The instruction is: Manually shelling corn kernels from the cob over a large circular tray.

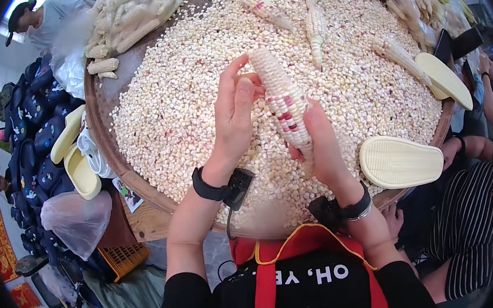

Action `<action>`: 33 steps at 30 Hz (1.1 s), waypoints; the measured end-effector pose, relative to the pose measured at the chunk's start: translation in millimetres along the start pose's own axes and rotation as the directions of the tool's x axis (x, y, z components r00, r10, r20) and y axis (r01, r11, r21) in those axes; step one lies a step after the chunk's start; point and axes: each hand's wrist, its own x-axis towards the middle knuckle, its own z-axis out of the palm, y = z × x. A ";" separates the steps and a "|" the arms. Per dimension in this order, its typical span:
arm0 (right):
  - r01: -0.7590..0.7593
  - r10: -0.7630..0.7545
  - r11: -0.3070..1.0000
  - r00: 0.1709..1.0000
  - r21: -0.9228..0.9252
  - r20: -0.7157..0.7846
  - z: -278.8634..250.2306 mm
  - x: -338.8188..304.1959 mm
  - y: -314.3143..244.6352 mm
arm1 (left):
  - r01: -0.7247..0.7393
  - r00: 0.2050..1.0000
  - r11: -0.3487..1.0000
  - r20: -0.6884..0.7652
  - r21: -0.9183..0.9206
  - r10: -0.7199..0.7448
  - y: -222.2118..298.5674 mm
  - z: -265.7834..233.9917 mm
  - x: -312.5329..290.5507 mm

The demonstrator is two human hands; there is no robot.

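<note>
A pale ear of corn (284, 105) with dark red kernels round its middle is tilted above a broad heap of loose kernels (191, 87). My right hand (322, 143) is wrapped round its lower end, thumb along the side. Beside its upper left edge is my left hand (233, 116), thumb and forefinger apart, other fingertips bent against the ear. Part of the ear's upper half looks stripped bare. Other ears (315, 17), some speckled red, lie on the heap further back.
A round tray (116, 158) with a raised rim holds the kernels. Cream ridged slipper-shaped pieces rest at its right (401, 160) and left (83, 171). Bagged cobs (136, 18) stand at the back left. A person in stripes (475, 214) is close on my right.
</note>
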 end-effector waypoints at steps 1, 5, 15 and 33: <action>-0.003 0.003 1.000 1.000 -0.004 0.003 -2.4 -0.9 -0.1 | 0.001 1.000 1.000 -0.006 -0.001 -0.001 0.8 1.6 -1.4; -0.022 0.027 0.996 0.998 -0.090 0.053 -6.1 2.4 0.2 | 0.078 0.997 0.997 -0.010 -0.026 -0.079 0.4 0.3 1.6; -0.016 0.027 0.990 0.996 -0.137 0.080 -1.7 -0.9 0.8 | 0.124 0.986 0.989 0.126 -0.083 -0.113 12.2 3.7 1.2; -0.021 -0.003 0.991 0.984 0.130 0.177 -12.1 6.8 0.0 | 0.282 0.959 0.959 0.012 -0.025 -0.282 0.4 -0.7 1.7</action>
